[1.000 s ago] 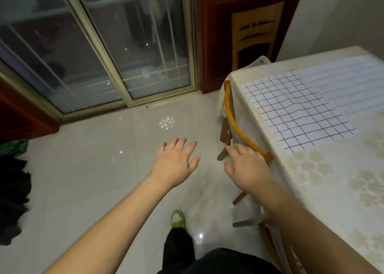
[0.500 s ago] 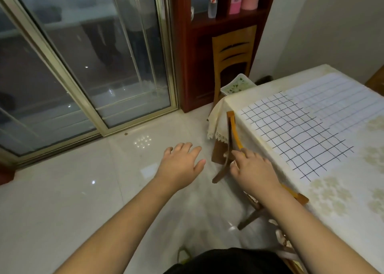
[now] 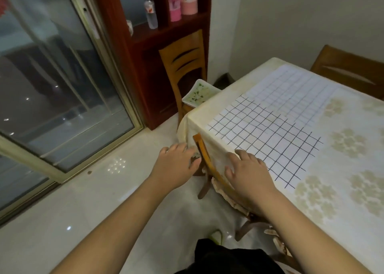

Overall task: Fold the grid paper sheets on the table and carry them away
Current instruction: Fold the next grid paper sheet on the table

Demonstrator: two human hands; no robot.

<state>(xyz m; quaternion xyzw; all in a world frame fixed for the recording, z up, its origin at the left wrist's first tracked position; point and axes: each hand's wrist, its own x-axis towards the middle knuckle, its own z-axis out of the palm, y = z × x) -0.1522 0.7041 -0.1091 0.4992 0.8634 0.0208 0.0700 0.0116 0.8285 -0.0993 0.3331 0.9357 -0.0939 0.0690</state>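
Observation:
A white sheet of grid paper with dark lines [image 3: 268,136] lies flat near the table's left corner. A second sheet with fainter lines [image 3: 295,90] lies behind it, touching or overlapping it. Both rest on the table [image 3: 324,192], which has a cream floral cloth. My right hand [image 3: 248,173] hovers with spread fingers at the table's near-left edge, its fingertips by the front sheet's near corner. My left hand [image 3: 176,166] is open over the floor, left of the table corner. Neither hand holds anything.
A wooden chair [image 3: 209,167] is tucked under the table between my hands. Another chair [image 3: 185,65] with a patterned dish [image 3: 199,93] stands by a dark red cabinet [image 3: 145,45]. A third chair [image 3: 349,70] is behind the table. Glass sliding doors [image 3: 52,76] fill the left.
The view has swung towards the table and I have come closer. Both hands moved forward and right, and my right hand now reaches the front sheet's near corner.

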